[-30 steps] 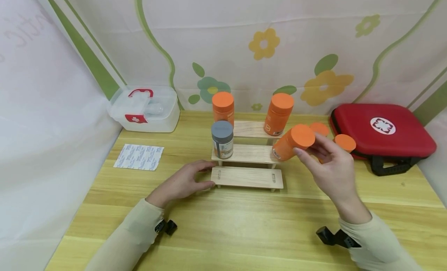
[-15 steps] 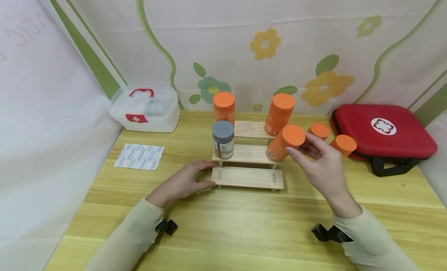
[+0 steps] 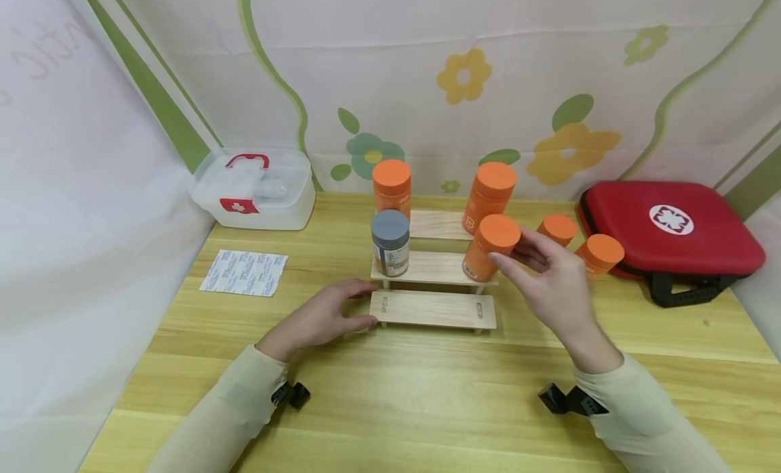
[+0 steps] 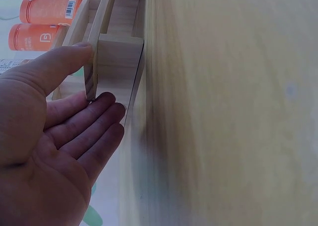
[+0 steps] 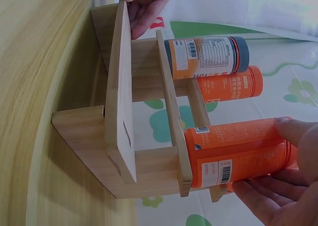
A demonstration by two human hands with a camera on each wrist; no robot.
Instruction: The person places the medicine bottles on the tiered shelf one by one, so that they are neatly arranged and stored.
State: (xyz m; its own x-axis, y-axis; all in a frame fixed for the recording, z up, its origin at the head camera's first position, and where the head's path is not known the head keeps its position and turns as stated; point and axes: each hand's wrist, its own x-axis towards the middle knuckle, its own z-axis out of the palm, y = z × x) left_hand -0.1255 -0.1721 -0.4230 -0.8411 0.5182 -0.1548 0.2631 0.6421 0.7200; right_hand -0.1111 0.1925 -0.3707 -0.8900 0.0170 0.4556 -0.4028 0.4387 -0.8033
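My right hand (image 3: 552, 283) grips an orange pill bottle (image 3: 491, 249) near its cap. The bottle stands at the right end of the middle step of a three-step wooden display rack (image 3: 433, 309); in the right wrist view its base meets the board. My left hand (image 3: 320, 317) holds the left end of the lowest step, thumb at the front edge and fingers behind, as the left wrist view shows. On the middle step's left end is a grey-capped bottle (image 3: 390, 244). Two more orange bottles occupy the top step, one left (image 3: 392, 185) and one right (image 3: 489, 196).
Two orange-capped bottles (image 3: 601, 253) stand right of the rack, partly behind my right hand. Beyond them lies a red first-aid case (image 3: 702, 222) with a black handle. At the back left is a clear first-aid box (image 3: 268, 198), with a printed white sheet (image 3: 244, 273) before it.
My right hand has moved left with the orange bottle, which has gone from tilted to more upright on the middle step. The left hand has stayed at the rack.
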